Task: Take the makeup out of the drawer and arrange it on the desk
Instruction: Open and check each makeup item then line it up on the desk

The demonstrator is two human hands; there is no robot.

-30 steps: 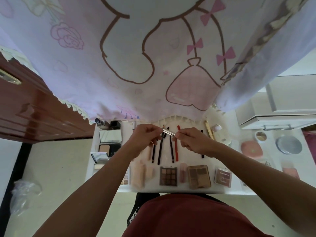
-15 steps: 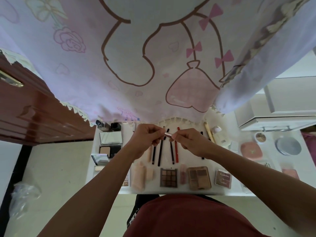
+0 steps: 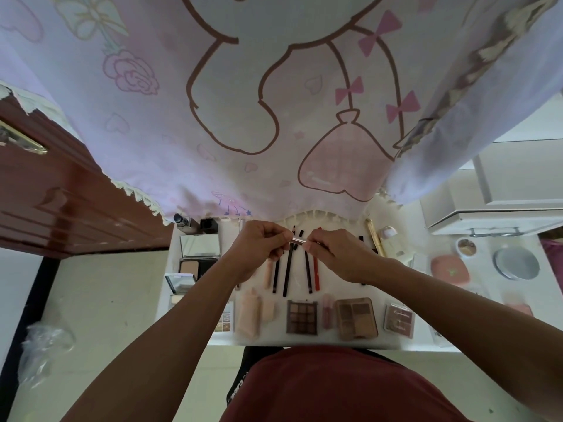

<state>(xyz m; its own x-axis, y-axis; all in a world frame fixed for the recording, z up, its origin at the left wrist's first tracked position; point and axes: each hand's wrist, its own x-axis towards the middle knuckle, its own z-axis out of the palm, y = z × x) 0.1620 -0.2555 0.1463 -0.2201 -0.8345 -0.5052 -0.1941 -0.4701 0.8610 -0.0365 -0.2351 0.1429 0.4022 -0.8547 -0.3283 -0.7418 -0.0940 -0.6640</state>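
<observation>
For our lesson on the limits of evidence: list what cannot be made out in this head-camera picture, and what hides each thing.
1. Slim rose-gold metal stick, head view: both ends are hidden in the grip of the left hand and right hand.
2. Lettering on the small maroon square palette: too small and blurred.
3. Leftmost black pencil: its upper part is behind the left hand.
</observation>
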